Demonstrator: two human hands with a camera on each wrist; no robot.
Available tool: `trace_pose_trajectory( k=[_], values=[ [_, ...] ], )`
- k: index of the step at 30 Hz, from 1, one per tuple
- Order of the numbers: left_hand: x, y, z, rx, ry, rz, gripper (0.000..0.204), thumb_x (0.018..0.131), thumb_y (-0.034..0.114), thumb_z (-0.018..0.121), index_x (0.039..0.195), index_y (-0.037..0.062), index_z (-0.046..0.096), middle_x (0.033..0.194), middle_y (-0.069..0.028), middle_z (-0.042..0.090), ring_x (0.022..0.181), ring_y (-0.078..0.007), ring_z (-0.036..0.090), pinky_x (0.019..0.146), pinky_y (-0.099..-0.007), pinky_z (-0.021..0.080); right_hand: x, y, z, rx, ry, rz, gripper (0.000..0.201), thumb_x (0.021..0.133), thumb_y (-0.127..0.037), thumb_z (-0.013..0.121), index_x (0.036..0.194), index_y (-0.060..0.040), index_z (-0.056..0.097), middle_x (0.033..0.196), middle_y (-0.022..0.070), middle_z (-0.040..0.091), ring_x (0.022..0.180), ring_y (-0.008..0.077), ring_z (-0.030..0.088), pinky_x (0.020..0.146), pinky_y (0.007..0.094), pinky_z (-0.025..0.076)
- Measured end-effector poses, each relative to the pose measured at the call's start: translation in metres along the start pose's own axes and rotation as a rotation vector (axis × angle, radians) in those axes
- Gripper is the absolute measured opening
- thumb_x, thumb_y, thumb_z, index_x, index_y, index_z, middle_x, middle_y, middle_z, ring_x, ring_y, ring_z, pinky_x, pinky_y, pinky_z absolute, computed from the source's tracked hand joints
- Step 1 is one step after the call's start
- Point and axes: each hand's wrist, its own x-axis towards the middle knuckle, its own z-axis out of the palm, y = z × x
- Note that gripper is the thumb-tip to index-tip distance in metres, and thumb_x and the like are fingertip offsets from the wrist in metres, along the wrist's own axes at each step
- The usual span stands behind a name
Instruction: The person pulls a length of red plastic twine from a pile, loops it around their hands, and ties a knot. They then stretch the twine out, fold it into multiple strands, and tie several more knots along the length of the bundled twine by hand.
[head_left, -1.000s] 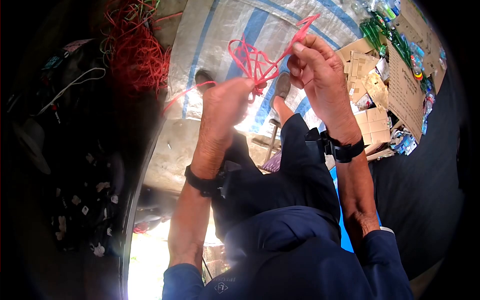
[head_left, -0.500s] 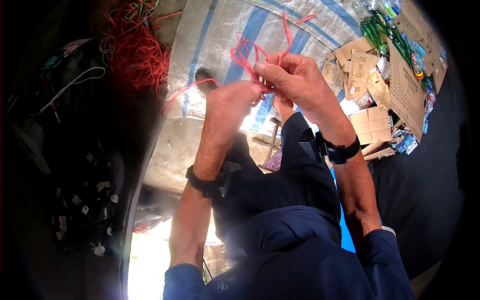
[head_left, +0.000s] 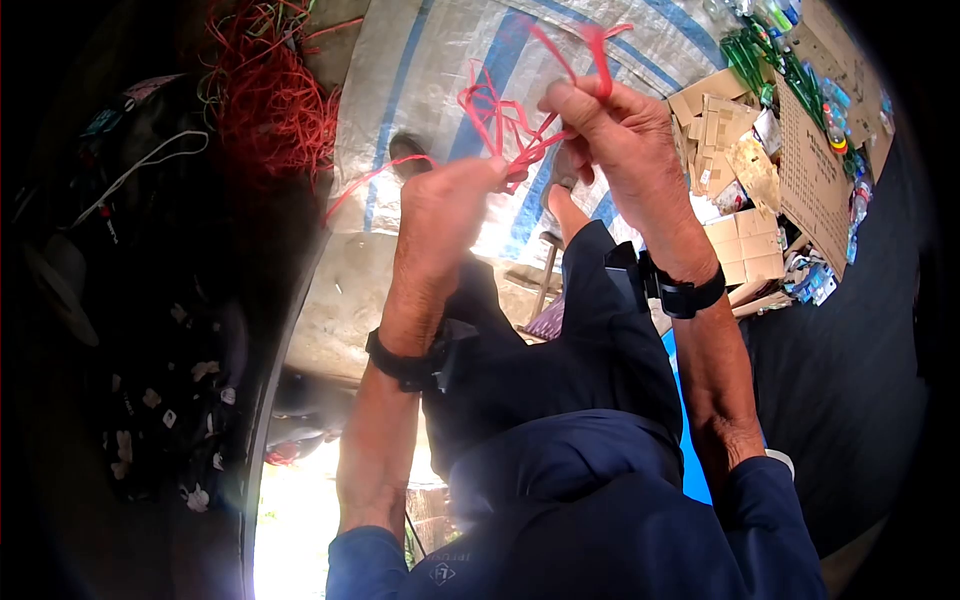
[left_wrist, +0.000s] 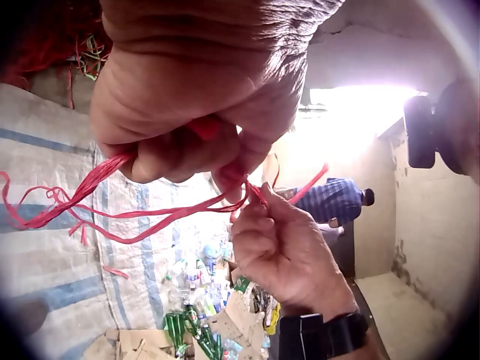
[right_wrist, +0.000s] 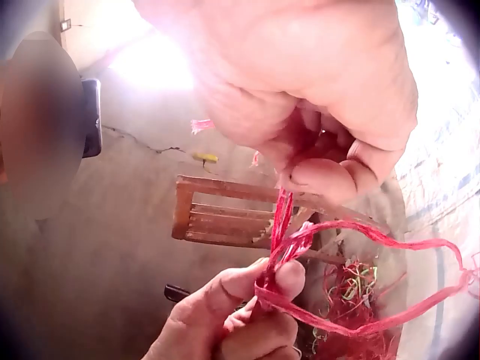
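A bundle of thin pink-red plastic twine point(head_left: 487, 110) is stretched between both hands over the striped sheet. My left hand point(head_left: 445, 215) grips it between thumb and curled fingers, and a strand trails off to the left. To the right and slightly higher, my right hand point(head_left: 640, 150) pinches a strand, with loose ends sticking up above the fingers. In the right wrist view, a loop of the twine point(right_wrist: 360, 232) hangs out beside the left thumb point(right_wrist: 289, 277). The left wrist view shows several strands running from the left fist towards the right fingertips.
A white sheet point(head_left: 400, 40) with blue stripes covers the floor ahead. Tangled red twine point(head_left: 275, 120) lies at its left. Flattened cardboard point(head_left: 745, 245) and green bottles point(head_left: 745, 65) are piled at the right. Another person in a checked shirt point(left_wrist: 334, 201) appears in the left wrist view.
My right hand came in against the left hand, then drew back up and right, pulling a strand; its loose ends now stand above the fingers. My left hand has stayed nearly in place.
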Motion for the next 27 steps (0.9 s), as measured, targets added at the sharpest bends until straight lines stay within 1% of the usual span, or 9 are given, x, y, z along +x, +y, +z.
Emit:
trace_pose_trajectory(
  k=[1,3,5,9,11,15,16,18,27],
  values=[
    [0.0,-0.001,-0.002,0.001,0.0,0.0,0.025,0.096,0.022,0.061,0.091,-0.0002,0.071,0.052,0.0086,0.033,0.043,-0.0022,0.025,0.044,-0.0229,0.022,-0.001,-0.002,0.002,-0.008,0.065,-0.014,0.021,0.096,-0.025,0.068,0.097,-0.0046,0.072,0.066,-0.005,0.056,0.052,0.0025,0.048,0.045,0.0196,0.036],
    [-0.002,-0.001,-0.009,0.036,-0.001,-0.06,0.026,0.093,0.022,0.064,0.095,-0.0014,0.076,0.071,0.0036,0.059,0.061,-0.0033,0.046,0.055,-0.0222,0.037,0.003,-0.004,-0.005,-0.006,0.058,-0.019,0.021,0.097,-0.026,0.067,0.097,-0.005,0.072,0.064,-0.0063,0.052,0.051,0.0018,0.047,0.045,0.0196,0.036],
    [-0.005,0.0,-0.009,0.04,0.011,-0.071,0.026,0.093,0.022,0.064,0.096,-0.0012,0.076,0.072,0.0041,0.059,0.061,-0.0034,0.046,0.055,-0.0219,0.036,0.005,-0.006,-0.011,-0.028,0.061,-0.041,0.023,0.099,-0.028,0.064,0.095,-0.0063,0.071,0.061,-0.0095,0.041,0.05,0.0,0.039,0.044,0.0193,0.032],
    [-0.007,-0.002,-0.011,0.058,0.003,-0.046,0.028,0.092,0.023,0.063,0.097,-0.0014,0.076,0.074,0.0048,0.059,0.063,-0.0033,0.046,0.056,-0.0215,0.036,0.004,-0.012,-0.012,0.018,0.074,0.027,0.025,0.1,-0.031,0.062,0.093,-0.0073,0.068,0.06,-0.0106,0.038,0.049,-0.0003,0.034,0.042,0.0191,0.027],
    [-0.008,-0.004,-0.012,0.058,0.008,-0.03,0.028,0.092,0.022,0.064,0.098,-0.0015,0.076,0.075,0.0044,0.06,0.064,-0.0033,0.046,0.057,-0.0215,0.036,0.005,-0.015,-0.013,0.057,0.061,0.038,0.031,0.1,-0.036,0.06,0.087,-0.0094,0.067,0.059,-0.0093,0.043,0.048,-0.0005,0.037,0.042,0.0182,0.028],
    [-0.007,-0.011,-0.018,0.084,0.007,-0.047,0.026,0.092,0.02,0.065,0.099,-0.0022,0.076,0.077,0.004,0.061,0.067,-0.0034,0.049,0.06,-0.0219,0.039,0.008,-0.021,-0.013,0.111,0.086,0.013,0.03,0.103,-0.032,0.056,0.089,-0.007,0.063,0.057,-0.009,0.038,0.046,0.0009,0.034,0.04,0.0186,0.027],
    [-0.006,-0.014,-0.017,0.084,0.008,-0.047,0.026,0.092,0.02,0.065,0.099,-0.0022,0.076,0.077,0.004,0.061,0.067,-0.0034,0.049,0.06,-0.0219,0.039,0.009,-0.022,-0.013,0.113,0.096,0.017,0.028,0.103,-0.033,0.056,0.091,-0.0081,0.063,0.058,-0.0101,0.035,0.047,0.0006,0.032,0.041,0.0187,0.025],
    [-0.004,-0.017,-0.009,0.003,0.002,0.128,0.025,0.095,0.016,0.062,0.073,0.0052,0.065,0.051,0.0092,0.034,0.045,-0.0014,0.025,0.044,-0.0233,0.021,0.01,-0.024,-0.015,0.115,0.104,0.02,0.027,0.102,-0.034,0.057,0.092,-0.0092,0.064,0.058,-0.0112,0.032,0.047,0.0002,0.03,0.041,0.0189,0.023],
    [-0.006,-0.008,-0.009,0.05,0.045,0.115,0.016,0.093,0.012,0.065,0.09,-0.0014,0.073,0.052,0.0091,0.037,0.045,-0.0013,0.027,0.044,-0.0229,0.021,0.014,-0.03,-0.014,0.24,0.163,-0.075,0.027,0.105,-0.029,0.052,0.094,-0.0058,0.061,0.055,-0.0095,0.031,0.044,0.0021,0.03,0.039,0.0189,0.027]
  ],
)
